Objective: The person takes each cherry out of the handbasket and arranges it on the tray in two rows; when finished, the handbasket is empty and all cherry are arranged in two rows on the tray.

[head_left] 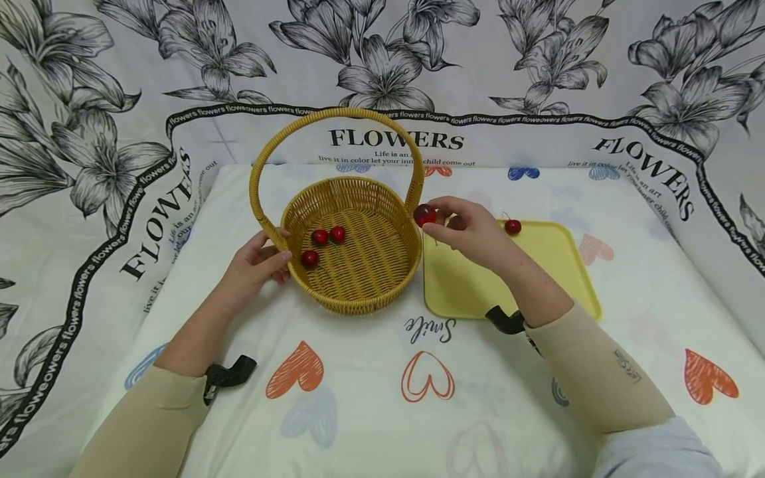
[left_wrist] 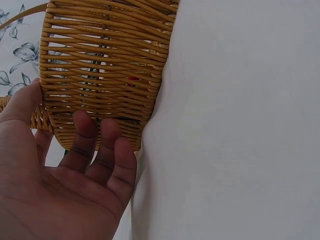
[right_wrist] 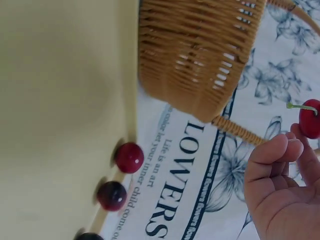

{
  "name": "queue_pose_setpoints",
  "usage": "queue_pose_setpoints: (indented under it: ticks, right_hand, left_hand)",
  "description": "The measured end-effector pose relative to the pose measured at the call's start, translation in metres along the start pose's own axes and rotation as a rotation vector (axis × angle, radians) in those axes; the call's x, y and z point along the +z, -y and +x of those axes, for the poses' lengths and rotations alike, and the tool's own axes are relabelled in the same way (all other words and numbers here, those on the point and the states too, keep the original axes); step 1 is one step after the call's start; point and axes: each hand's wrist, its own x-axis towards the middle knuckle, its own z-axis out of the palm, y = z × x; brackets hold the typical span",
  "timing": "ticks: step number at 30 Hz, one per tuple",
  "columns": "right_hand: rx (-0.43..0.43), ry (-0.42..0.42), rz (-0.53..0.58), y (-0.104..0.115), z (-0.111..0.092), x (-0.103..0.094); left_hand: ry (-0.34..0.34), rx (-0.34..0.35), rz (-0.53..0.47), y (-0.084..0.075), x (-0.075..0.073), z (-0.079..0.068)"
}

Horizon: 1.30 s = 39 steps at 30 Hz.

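A round wicker basket [head_left: 352, 302] with a tall arched handle [head_left: 335, 114] stands on the cloth. My left hand [head_left: 254, 265] holds its left side where the handle meets the rim; in the left wrist view the fingertips [left_wrist: 110, 127] lie along the woven wall. Three red cherries [head_left: 319, 237] with stems are inside the basket, toward its left. Between thumb and fingers my right hand [head_left: 472, 229] pinches another cherry [head_left: 425, 214], just outside the basket's right rim. Its green stem shows in the right wrist view, where the cherry [right_wrist: 311, 119] is partly cut off.
A yellow tray [head_left: 508, 285] lies right of the basket, under the right forearm. Along its far edge sit three cherries [right_wrist: 129, 157] in the right wrist view; the right hand hides part of that row from the head view. Flower-printed fabric [head_left: 382, 66] rises behind.
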Motion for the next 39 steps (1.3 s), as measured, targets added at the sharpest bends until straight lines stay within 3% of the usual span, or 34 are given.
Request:
queue_pose_setpoints:
  ticks: [10,16,27,39]
  right_hand:
    - [0.106,-0.025,-0.022,-0.034,0.003,-0.007]
    - [0.197,0.011,-0.095,-0.055,0.01,-0.003]
    - [0.326,0.082,-0.197,-0.065,0.024,0.013]
    - [0.361,0.077,-0.198,-0.069,0.022,0.019]
  left_hand:
    - [0.005,0.0,0.012,0.0,0.0,0.0]
    - [0.008,0.001,0.011,0.002,0.0,0.001]
    - [-0.008,-0.021,0.028,-0.001,-0.001,0.0]
    - [0.007,-0.005,0.014,0.001,-0.001,0.0]
